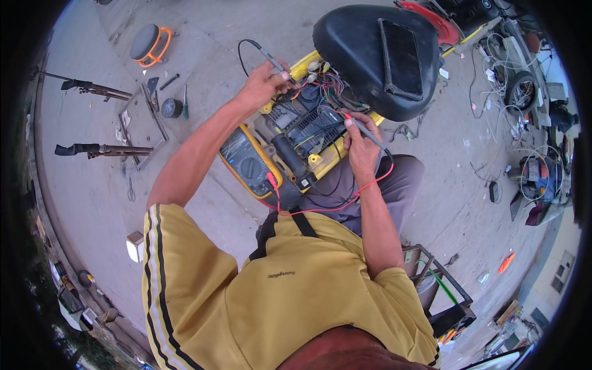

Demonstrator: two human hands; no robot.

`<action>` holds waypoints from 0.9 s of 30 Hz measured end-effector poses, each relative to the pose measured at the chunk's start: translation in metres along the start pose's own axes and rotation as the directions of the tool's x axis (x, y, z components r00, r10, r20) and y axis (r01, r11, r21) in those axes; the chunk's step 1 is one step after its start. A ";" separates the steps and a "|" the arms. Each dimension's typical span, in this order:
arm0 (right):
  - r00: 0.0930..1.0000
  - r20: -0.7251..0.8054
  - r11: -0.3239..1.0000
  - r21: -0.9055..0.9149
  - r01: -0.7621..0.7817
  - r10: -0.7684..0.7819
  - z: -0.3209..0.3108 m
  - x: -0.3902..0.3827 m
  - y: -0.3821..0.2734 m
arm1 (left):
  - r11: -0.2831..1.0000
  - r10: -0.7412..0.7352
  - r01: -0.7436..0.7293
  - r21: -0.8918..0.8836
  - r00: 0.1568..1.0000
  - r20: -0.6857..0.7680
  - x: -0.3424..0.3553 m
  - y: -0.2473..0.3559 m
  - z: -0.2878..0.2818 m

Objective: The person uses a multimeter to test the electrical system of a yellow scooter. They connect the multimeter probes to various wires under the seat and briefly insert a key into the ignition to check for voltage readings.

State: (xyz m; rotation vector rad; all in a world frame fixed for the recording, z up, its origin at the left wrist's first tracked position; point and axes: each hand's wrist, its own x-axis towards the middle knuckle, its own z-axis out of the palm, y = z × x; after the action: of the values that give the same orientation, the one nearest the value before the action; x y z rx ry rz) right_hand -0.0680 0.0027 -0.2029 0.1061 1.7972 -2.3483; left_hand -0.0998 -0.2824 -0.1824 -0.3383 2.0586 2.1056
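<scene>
My left hand grips a grey probe on a black lead at the upper left of an open yellow machine packed with circuitry and coloured wires. At its lower right, my right hand pinches a second grey probe on a red lead, its red tip among the wires. A yellow multimeter lies at the machine's left end, red plug inserted, beside a black cylinder. A black welding helmet rests over the machine's upper right.
Around me on the concrete floor are an orange stool, a metal frame with bars, a small pot and scattered tools. Hoses, a wheel and equipment crowd the right side; a metal stand is at lower right.
</scene>
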 end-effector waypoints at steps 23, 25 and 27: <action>1.000 -0.003 1.000 0.000 -0.007 0.007 0.001 0.000 -0.001 | 1.000 -0.013 0.013 -0.008 1.000 -0.013 -0.001 0.002 0.001; 1.000 -0.001 1.000 -0.013 -0.004 0.004 0.002 -0.001 -0.003 | 1.000 -0.016 0.016 -0.011 1.000 -0.010 -0.002 0.004 0.001; 1.000 0.000 1.000 -0.019 -0.002 0.002 0.003 -0.001 -0.004 | 1.000 -0.014 0.014 -0.012 1.000 -0.006 -0.002 0.002 -0.001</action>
State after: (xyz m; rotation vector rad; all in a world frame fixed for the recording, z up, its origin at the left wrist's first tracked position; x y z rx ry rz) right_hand -0.0676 0.0013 -0.1978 0.1055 1.8176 -2.3293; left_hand -0.0988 -0.2830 -0.1797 -0.3597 2.0413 2.1127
